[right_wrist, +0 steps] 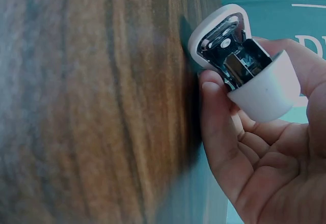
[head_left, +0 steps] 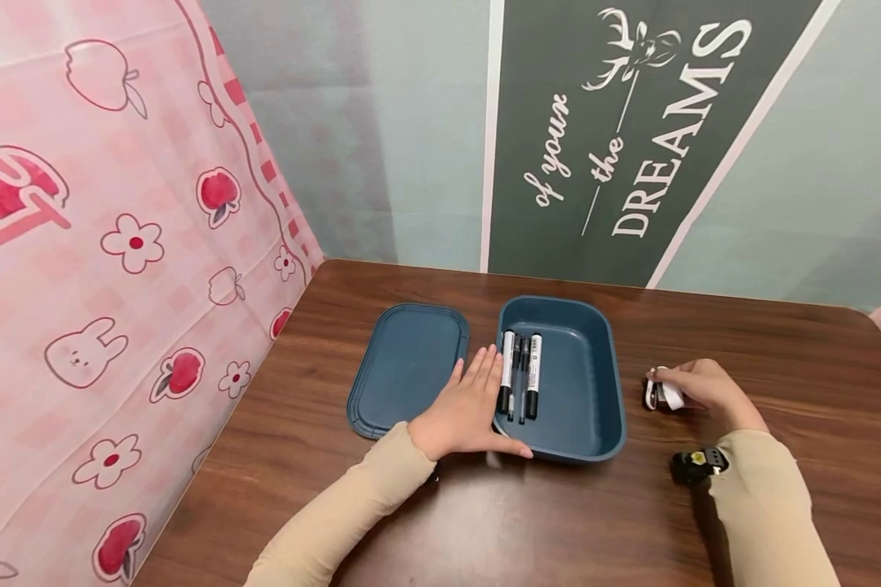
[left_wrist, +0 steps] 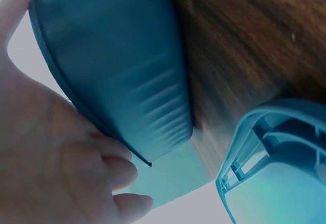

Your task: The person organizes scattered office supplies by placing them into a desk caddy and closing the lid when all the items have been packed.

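A dark blue box [head_left: 583, 383] lies open on the brown table, with three black-and-white markers [head_left: 520, 377] along its left side. Its lid [head_left: 409, 364] lies flat to the left. My left hand [head_left: 470, 408] rests with straight fingers on the box's near-left rim, thumb along the front wall; the left wrist view shows the box wall [left_wrist: 122, 76] against the palm and the lid [left_wrist: 275, 158] beside it. My right hand [head_left: 697, 387] grips a small white stapler [head_left: 661, 395] on the table right of the box. In the right wrist view the stapler [right_wrist: 239, 61] sits in curled fingers [right_wrist: 219, 117].
A pink patterned cloth [head_left: 117, 269] hangs along the table's left side. A grey-green wall with a dark banner [head_left: 631, 139] stands behind the table. Bare wood [head_left: 558, 522] lies in front of the box.
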`<state>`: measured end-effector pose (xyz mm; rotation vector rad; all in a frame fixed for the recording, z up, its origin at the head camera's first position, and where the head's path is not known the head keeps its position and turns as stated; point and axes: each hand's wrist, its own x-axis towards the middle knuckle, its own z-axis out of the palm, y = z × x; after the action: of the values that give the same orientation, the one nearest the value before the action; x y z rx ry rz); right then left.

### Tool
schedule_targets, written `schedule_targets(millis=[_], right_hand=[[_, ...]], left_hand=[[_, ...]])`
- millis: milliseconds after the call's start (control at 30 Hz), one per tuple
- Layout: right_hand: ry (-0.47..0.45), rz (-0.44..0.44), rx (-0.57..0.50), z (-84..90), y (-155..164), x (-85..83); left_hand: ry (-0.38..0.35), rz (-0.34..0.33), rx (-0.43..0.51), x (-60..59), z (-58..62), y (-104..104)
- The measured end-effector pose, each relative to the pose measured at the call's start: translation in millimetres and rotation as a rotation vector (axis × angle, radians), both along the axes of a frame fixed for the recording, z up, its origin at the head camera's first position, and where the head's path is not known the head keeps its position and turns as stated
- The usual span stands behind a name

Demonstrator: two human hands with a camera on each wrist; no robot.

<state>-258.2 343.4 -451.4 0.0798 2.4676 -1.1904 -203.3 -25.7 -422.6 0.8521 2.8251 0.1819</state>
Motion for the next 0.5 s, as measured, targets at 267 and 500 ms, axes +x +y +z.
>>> schedule_targets(millis=[267,500], right_hand=[[0.006,-0.020,-0.063,-2.5,3.1,3.9],[-0.052,-0.131,-0.355,1.5,8.0,4.6]], left_hand=[[-0.025,0.002,0.007,-0.4,1.8,1.2],[-0.024,0.003,0.020,-0.4,0.5,1.5]])
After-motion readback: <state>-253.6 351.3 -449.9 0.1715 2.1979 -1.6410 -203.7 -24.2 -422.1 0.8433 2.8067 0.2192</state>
